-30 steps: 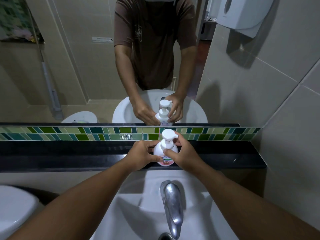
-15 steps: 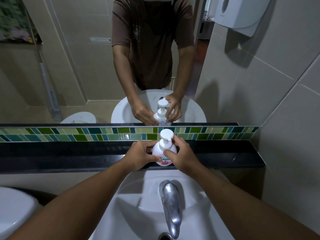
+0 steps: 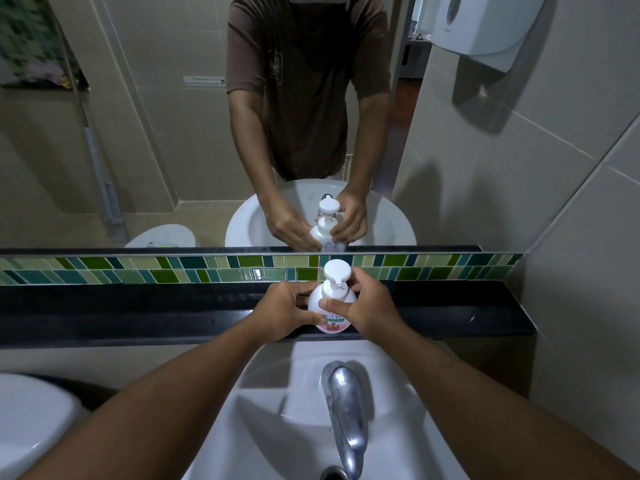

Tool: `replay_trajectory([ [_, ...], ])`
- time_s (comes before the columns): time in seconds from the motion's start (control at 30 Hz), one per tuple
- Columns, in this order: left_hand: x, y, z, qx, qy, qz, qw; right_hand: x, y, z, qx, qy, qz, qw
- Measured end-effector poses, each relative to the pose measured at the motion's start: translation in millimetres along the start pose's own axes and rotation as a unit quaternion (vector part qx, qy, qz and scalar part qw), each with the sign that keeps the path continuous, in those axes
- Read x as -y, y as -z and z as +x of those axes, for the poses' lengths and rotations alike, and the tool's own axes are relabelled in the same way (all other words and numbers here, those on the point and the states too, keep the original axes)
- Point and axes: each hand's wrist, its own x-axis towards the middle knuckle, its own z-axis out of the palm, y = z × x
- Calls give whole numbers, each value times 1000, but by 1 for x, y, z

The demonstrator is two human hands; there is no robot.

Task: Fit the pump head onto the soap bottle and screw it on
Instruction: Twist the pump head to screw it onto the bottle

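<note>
A white soap bottle (image 3: 331, 311) with a pink and green label stands upright on the black ledge (image 3: 138, 310) behind the sink. Its white pump head (image 3: 336, 271) sits on the bottle neck, nozzle pointing toward me. My left hand (image 3: 285, 311) wraps the bottle's left side. My right hand (image 3: 367, 306) holds the right side, with its thumb across the bottle's shoulder and its fingers at the pump collar. The mirror above repeats both hands and the bottle.
A chrome tap (image 3: 346, 407) rises from the white sink (image 3: 277, 410) just below the ledge. A band of green mosaic tiles (image 3: 173, 268) runs behind the ledge. A paper dispenser (image 3: 474, 26) hangs on the right wall. Part of another white basin (image 3: 31, 417) shows at the lower left.
My right thumb has come round onto the front of the bottle's shoulder and the fingers have shifted at the collar. The bottle stays in place on the ledge.
</note>
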Motion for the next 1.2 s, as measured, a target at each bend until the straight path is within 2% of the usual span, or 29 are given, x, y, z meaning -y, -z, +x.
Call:
replay_trajectory([
  [0.13, 1, 0, 1, -3, 3, -1, 1000, 0, 13, 0, 70, 21, 24, 997],
  [0.27, 3, 0, 2, -2, 11, -8, 1000, 0, 20, 5, 92, 53, -65, 992],
  [0.37, 3, 0, 3, 1, 7, -10, 1000, -3, 18, 7, 68, 86, -105, 988],
  [0.53, 2, -2, 2, -13, -4, -2, 1000, -6, 8, 3, 13, 115, -102, 988],
  [0.8, -2, -1, 1, -7, -5, 15, 1000, -10, -23, -15, -102, 62, -75, 990],
  [0.9, -5, 3, 2, 17, 2, 6, 1000, -9, -16, -11, -58, 34, -58, 996],
  [1.07, -2, 4, 5, 14, 3, -3, 1000, -9, 9, 6, 100, 32, -63, 993],
  [1.2, 0, 4, 7, 10, 5, 8, 1000, -9, 12, 12, 104, 69, -118, 985],
])
